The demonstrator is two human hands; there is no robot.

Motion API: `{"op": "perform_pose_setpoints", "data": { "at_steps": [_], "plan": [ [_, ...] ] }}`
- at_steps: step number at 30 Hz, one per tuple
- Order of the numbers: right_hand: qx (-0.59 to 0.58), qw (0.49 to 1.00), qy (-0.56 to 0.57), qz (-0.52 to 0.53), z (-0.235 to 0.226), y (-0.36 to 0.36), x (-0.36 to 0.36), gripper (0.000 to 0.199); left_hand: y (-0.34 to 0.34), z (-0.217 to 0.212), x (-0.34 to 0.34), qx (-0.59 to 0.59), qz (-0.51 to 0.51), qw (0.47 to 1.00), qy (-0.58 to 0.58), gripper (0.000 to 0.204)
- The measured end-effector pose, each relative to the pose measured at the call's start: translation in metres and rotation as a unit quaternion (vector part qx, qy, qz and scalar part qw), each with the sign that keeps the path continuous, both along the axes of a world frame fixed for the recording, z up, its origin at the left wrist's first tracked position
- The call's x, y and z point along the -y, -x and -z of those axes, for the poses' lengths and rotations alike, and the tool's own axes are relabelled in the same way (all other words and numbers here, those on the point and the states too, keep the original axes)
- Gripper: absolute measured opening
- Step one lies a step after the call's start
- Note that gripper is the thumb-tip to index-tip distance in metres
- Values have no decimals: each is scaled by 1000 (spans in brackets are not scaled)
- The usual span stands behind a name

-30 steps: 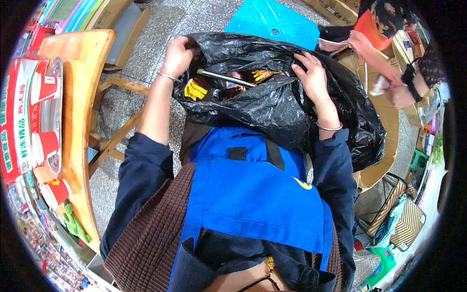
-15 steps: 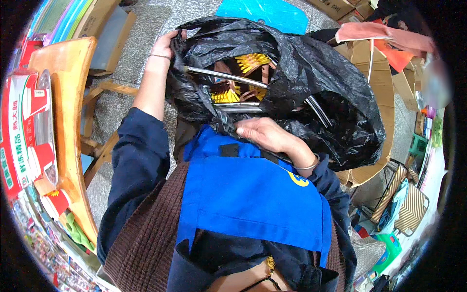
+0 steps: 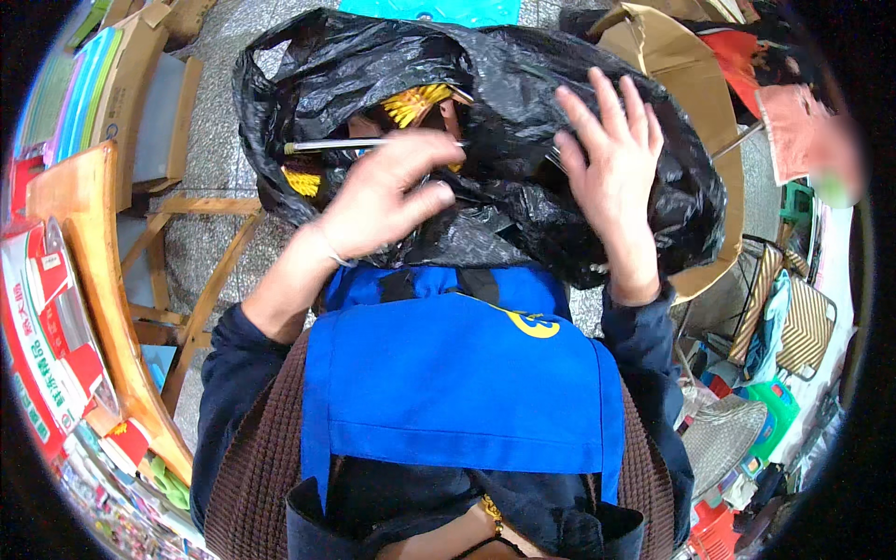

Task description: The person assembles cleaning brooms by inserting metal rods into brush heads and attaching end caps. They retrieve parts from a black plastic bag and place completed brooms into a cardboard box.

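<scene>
A large black plastic bag (image 3: 523, 103) lies in front of me with its mouth gaping toward the left. Inside are yellow-bristled brush heads (image 3: 411, 105) and a shiny metal tube (image 3: 327, 146); their lower parts are hidden by plastic. Across the bag's mouth reaches my left hand (image 3: 392, 191), over the tube, its thumb apart from slightly blurred fingers and nothing visible between them. My right hand (image 3: 611, 154) rests on or just above the right part of the bag, fingers spread and empty. Behind that hand, a bit of another metal piece shows through the plastic.
A cardboard box (image 3: 737, 196) stands behind and right of the bag. At my left are a wooden table (image 3: 93, 252) with a red and white package (image 3: 42, 327) and a wooden stool frame (image 3: 210, 271). A blue sheet (image 3: 439, 9) lies beyond; a striped chair (image 3: 793, 327) stands right.
My left hand has let go of the bag's left rim and come across its mouth. My right hand has left the near rim for the bag's right side. The bag appears further left.
</scene>
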State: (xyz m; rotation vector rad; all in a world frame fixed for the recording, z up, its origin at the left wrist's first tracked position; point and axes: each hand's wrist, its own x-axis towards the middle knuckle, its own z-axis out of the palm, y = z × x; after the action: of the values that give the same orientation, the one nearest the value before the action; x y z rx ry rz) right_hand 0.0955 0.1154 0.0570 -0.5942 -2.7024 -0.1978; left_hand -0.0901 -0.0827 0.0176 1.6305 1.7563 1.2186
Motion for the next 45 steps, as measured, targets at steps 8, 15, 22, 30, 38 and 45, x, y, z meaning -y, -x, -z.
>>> {"op": "perform_pose_setpoints", "data": {
  "at_steps": [8, 15, 22, 30, 38, 45],
  "plan": [
    [-12, 859, 490, 148, 95, -18, -85, 34, -28, 37, 7, 126, 199, 963, 128, 37],
    [-168, 976, 125, 59, 46, 4, -44, 29, 8, 9, 0, -25, -55, 998, 35, 26],
    [-48, 998, 34, 0, 50, 42, -30, 46, 78, 14, -31, -431, -193, 881, 34, 59],
    [-127, 987, 100, 18, 57, 67, -66, 12, 113, 32, -49, -283, -178, 939, 76, 19],
    [-103, 974, 187, 76, 105, 94, -102, 16, 144, 75, -77, -143, -302, 935, 122, 20],
    [-194, 778, 584, 126, 66, 55, -113, 28, 161, 85, -70, 127, -205, 960, 138, 49]
  ]
}}
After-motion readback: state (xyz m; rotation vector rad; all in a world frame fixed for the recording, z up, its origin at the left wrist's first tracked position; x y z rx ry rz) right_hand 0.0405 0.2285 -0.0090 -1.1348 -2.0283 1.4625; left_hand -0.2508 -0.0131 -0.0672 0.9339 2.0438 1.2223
